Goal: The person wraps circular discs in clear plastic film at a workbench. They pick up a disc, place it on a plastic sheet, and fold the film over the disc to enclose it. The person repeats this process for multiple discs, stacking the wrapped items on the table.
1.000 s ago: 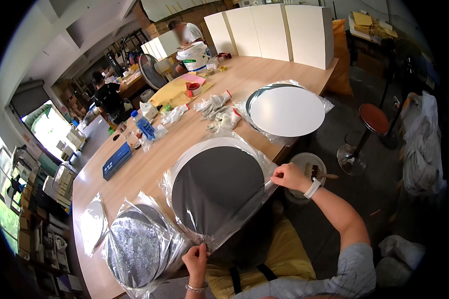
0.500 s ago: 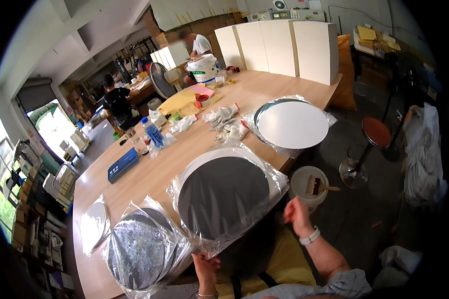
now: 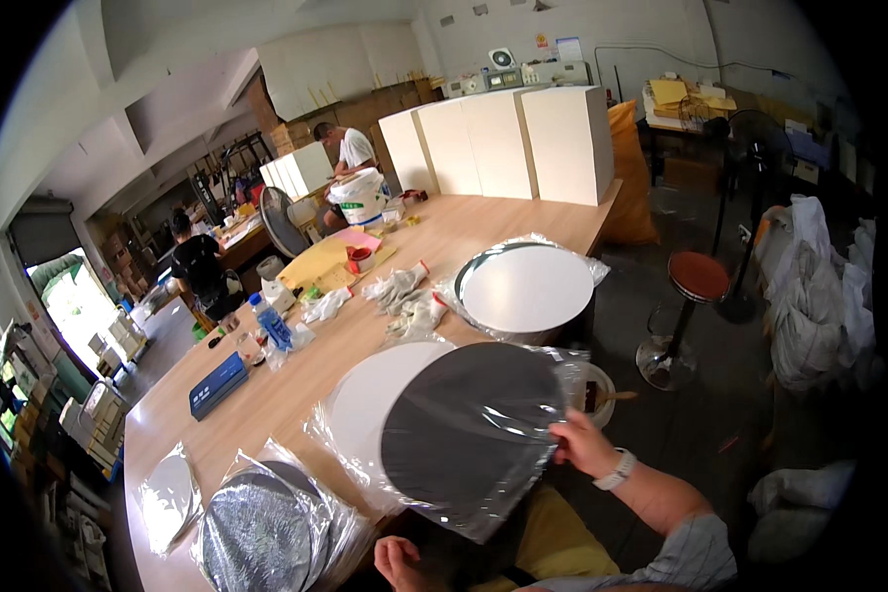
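My right hand [image 3: 584,444] is closed on the right edge of a dark grey round disc [image 3: 474,424] in a clear plastic bag. That disc is tilted a little and overhangs the table's near edge. Partly under it lies a white round disc [image 3: 360,395], also in clear plastic. My left hand [image 3: 397,564] is low by the table edge, fingers curled, apart from the bagged disc, with nothing visible in it. Left of it lies a stack of silvery round discs [image 3: 257,533] in crinkled clear bags.
Farther along the wooden table [image 3: 296,400] lie another white disc [image 3: 528,288], work gloves [image 3: 400,291], a blue box [image 3: 217,385] and a blue bottle [image 3: 271,324]. Tall white panels [image 3: 503,148] stand behind. Beside the table are a bucket [image 3: 602,380] and a red stool [image 3: 699,276]. Two people work beyond.
My right hand has moved from above the bucket onto the bagged dark disc's edge. The disc has shifted right, baring more white disc. My left hand has let go of the bag's near corner.
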A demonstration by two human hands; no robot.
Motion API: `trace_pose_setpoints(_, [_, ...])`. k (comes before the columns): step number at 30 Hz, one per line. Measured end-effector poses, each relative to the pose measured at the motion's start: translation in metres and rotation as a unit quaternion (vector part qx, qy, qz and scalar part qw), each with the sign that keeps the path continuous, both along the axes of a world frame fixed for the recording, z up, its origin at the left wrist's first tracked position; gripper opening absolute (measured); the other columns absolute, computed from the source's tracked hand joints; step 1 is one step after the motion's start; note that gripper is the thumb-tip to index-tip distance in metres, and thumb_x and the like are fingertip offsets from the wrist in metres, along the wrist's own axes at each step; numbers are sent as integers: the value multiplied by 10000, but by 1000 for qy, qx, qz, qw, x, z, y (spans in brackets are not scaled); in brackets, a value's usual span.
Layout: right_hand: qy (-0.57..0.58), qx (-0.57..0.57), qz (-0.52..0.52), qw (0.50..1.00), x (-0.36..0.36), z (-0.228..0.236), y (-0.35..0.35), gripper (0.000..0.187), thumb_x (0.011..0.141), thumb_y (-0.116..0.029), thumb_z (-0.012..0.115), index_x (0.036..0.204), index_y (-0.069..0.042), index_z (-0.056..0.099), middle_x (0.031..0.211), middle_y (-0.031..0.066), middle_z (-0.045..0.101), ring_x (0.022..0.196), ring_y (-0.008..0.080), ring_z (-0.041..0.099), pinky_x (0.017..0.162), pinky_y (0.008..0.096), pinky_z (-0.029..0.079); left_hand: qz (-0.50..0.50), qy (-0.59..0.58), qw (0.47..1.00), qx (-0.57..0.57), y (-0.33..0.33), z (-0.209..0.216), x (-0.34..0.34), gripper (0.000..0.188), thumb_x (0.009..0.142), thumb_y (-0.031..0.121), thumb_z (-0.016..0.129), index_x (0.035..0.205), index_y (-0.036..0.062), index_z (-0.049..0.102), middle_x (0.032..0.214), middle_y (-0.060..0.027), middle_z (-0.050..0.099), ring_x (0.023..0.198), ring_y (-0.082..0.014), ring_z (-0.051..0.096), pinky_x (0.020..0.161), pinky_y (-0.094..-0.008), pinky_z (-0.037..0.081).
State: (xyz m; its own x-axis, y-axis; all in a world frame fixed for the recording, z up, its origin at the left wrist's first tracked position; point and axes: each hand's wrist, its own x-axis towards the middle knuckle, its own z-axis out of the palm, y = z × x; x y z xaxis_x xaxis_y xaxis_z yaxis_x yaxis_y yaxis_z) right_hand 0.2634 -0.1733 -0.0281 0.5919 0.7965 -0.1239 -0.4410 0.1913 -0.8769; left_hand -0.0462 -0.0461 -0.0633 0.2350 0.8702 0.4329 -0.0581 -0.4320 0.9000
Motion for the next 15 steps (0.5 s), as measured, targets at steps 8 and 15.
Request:
trace_pose_setpoints(8, [-47,94,-281,954,89,40,-136,54,890,-153,557,927,-140,520,729,-38,501,513,66,500,412,231,409,-373,-17,879,-298,1,25,210,245,965,219,503,1130,44,553,883,-27,607,704,-87,530,574,-218,407])
trace_pose_setpoints(15, [0,185,-361,914,140,44,-151,69,899,-114,560,908,-183,555,796,-78,544,580,35,471,469,182,363,-335,-146,746,-556,71,33,437,353,934,312,572,1143,38,496,1043,-122,579,968,-287,581,794,-397,529])
